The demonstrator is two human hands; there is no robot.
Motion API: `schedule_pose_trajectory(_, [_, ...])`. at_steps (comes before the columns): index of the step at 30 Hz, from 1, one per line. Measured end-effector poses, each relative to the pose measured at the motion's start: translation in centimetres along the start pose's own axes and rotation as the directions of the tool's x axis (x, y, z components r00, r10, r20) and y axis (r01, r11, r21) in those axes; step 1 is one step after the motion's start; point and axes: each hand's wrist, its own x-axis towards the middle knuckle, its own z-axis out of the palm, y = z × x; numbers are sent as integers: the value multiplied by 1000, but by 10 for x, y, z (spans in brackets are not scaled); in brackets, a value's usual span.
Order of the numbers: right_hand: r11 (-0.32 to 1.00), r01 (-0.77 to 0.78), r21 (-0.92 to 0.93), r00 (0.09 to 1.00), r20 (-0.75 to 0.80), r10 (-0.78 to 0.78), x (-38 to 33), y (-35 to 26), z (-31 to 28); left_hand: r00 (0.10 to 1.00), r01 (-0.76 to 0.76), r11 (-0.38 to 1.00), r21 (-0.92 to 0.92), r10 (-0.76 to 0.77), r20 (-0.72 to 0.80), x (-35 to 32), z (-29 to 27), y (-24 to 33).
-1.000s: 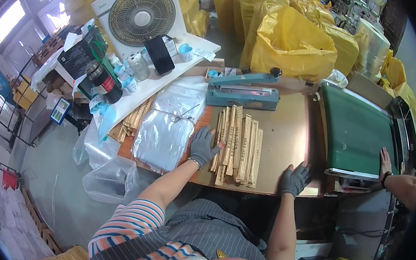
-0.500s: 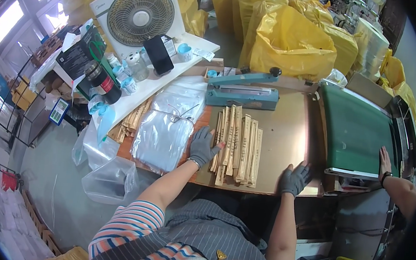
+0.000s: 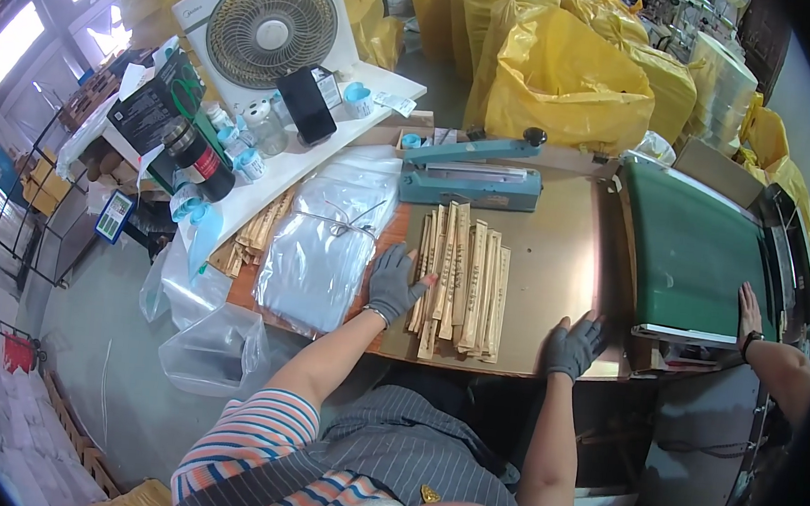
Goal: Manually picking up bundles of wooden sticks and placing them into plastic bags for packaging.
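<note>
A row of long paper-wrapped chopstick packs lies on the brown tabletop. My left hand, in a grey glove, rests flat on the left edge of that row, beside a stack of clear plastic bags. My right hand, also gloved, lies palm down with fingers spread on the bare table near its front edge, to the right of the packs and holding nothing. A teal heat sealer sits behind the packs.
A green conveyor belt runs at the right, with another person's hand on its near end. A white fan, bottles and a phone stand at the back left. Yellow sacks fill the background. Loose clear bags hang at the left.
</note>
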Motion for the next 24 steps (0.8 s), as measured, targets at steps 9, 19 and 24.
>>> schedule_pose_trajectory(9, [1000, -11, 4, 1000, 23, 11, 0, 0, -2, 1000, 9, 1000, 3, -9, -7, -2, 4, -2])
schedule_pose_trajectory(19, [1000, 1, -19, 1000, 25, 0, -1, -2, -5, 1000, -7, 1000, -16, 7, -13, -1, 3, -2])
schedule_pose_trajectory(24, [1000, -4, -26, 999, 35, 5, 0, -3, -6, 1000, -15, 1000, -10, 15, -25, -2, 3, -3])
